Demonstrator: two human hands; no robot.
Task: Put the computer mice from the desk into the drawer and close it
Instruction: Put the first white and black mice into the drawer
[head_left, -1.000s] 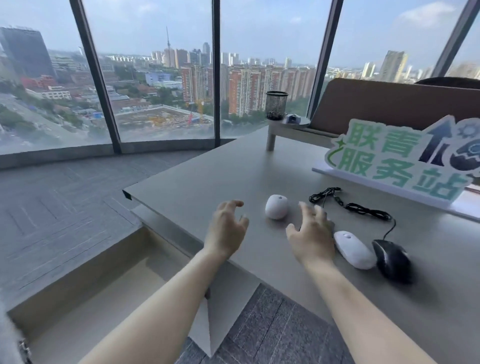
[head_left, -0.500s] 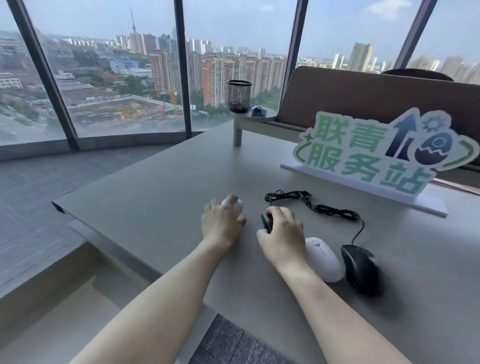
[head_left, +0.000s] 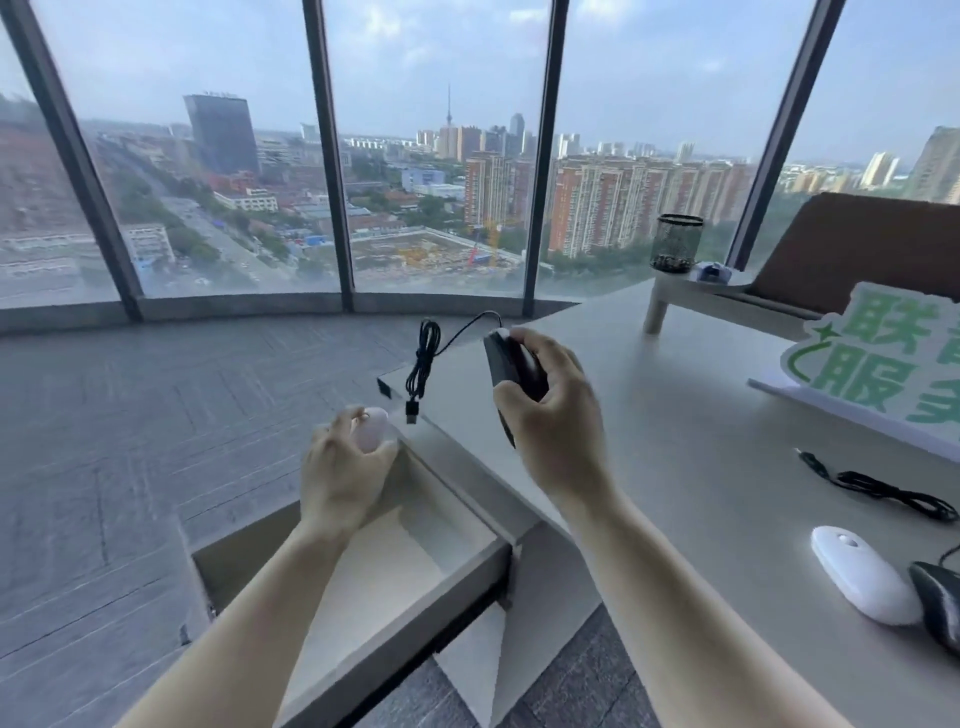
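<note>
White mouse (head_left: 375, 428) gripped in left hand (head_left: 343, 470) over drawer (head_left: 332, 618).

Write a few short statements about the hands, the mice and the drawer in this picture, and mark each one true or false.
1. The left hand holds a small white mouse. True.
2. The right hand is empty. False: it grips a black wired mouse whose cable dangles.
3. The drawer is open. True.
4. No mice remain on the desk. False: a flat white mouse and a dark mouse lie there.
</note>
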